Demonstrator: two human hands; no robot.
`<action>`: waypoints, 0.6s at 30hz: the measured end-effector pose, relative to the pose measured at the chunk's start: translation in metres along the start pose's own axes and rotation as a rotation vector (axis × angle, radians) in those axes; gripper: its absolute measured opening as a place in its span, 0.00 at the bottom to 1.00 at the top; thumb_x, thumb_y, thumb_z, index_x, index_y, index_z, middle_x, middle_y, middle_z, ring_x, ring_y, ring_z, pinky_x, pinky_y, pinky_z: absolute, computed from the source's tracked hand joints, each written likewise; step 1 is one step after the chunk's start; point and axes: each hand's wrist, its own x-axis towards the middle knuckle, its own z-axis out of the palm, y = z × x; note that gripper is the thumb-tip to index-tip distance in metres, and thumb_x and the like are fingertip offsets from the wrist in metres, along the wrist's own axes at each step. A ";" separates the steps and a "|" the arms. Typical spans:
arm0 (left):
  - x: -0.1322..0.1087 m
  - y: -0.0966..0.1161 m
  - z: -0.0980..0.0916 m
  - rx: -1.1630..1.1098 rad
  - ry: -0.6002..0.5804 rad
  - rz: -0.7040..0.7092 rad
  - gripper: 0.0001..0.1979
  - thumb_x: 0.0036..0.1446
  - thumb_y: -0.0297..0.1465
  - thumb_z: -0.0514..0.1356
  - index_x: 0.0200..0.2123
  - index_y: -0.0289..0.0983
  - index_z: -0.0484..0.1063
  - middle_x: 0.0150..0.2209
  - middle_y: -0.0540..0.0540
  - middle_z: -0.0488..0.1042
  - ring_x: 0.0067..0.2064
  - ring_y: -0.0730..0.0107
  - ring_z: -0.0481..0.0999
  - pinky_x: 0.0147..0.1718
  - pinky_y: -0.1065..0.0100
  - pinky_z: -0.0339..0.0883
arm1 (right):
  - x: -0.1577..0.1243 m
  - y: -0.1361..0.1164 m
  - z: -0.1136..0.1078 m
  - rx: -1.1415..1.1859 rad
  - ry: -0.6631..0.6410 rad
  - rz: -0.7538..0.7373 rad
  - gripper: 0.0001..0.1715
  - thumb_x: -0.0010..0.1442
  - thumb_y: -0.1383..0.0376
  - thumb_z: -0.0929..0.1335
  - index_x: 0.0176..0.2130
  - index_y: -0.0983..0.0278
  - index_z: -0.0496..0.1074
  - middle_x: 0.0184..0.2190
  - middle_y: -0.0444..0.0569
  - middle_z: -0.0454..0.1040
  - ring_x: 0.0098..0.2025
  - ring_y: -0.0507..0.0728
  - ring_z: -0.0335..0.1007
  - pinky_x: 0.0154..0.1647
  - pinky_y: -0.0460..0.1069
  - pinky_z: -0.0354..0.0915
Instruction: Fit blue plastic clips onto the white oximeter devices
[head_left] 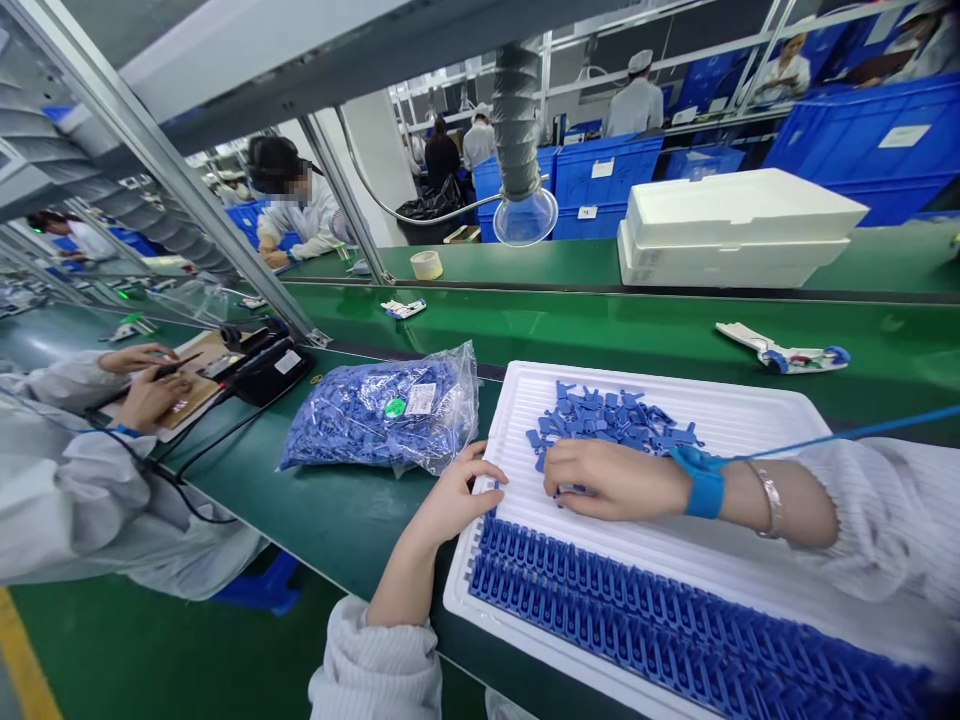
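Observation:
A white ribbed tray [757, 410] carries a loose heap of small blue plastic parts [615, 415] and two tight rows of the same parts [600, 590] standing along its near side. At the tray's left edge is my left hand [454, 495], thumb and forefinger bent round a bit of blue plastic that is mostly hidden. My right hand [611, 480] reaches in from the right, with a blue wrist strap [705, 482]. Its fingers are curled down at the heap's near edge, with blue plastic showing under the fingertips. Just left of the tray lies a clear bag full of blue parts [367, 415].
Behind the tray runs a green belt with white-and-blue pieces [787, 350] on it. White foam trays [735, 230] are stacked beyond. An extraction hose [517, 130] hangs overhead. At left, a co-worker's hands [154, 390] work beside a black device [274, 365] with cables.

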 end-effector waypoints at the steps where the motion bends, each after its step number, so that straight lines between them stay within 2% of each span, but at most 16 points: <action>1: 0.000 0.000 0.000 -0.006 0.007 0.004 0.07 0.47 0.28 0.62 0.32 0.40 0.75 0.60 0.44 0.56 0.61 0.56 0.57 0.59 0.57 0.50 | 0.004 0.000 0.001 0.047 0.016 0.022 0.07 0.58 0.73 0.64 0.37 0.67 0.70 0.33 0.49 0.71 0.36 0.55 0.66 0.37 0.48 0.60; 6: -0.004 -0.002 0.000 -0.045 0.015 0.012 0.08 0.49 0.30 0.61 0.35 0.39 0.75 0.60 0.43 0.57 0.60 0.57 0.60 0.58 0.58 0.54 | 0.024 0.002 0.012 0.224 0.027 0.011 0.12 0.55 0.76 0.64 0.39 0.65 0.73 0.36 0.48 0.74 0.37 0.54 0.69 0.40 0.47 0.63; 9: -0.005 -0.003 -0.001 -0.057 0.027 0.024 0.07 0.49 0.30 0.62 0.34 0.39 0.75 0.60 0.42 0.58 0.61 0.57 0.58 0.59 0.58 0.51 | 0.032 0.004 0.019 0.285 0.023 -0.022 0.14 0.54 0.76 0.64 0.39 0.65 0.73 0.37 0.48 0.75 0.38 0.53 0.70 0.42 0.46 0.63; 18: -0.007 -0.006 -0.001 -0.103 0.032 0.068 0.06 0.50 0.31 0.62 0.34 0.39 0.73 0.59 0.43 0.59 0.61 0.57 0.58 0.57 0.60 0.56 | 0.043 0.004 0.023 0.256 0.044 -0.037 0.13 0.54 0.78 0.63 0.34 0.66 0.74 0.35 0.48 0.73 0.34 0.52 0.69 0.34 0.45 0.61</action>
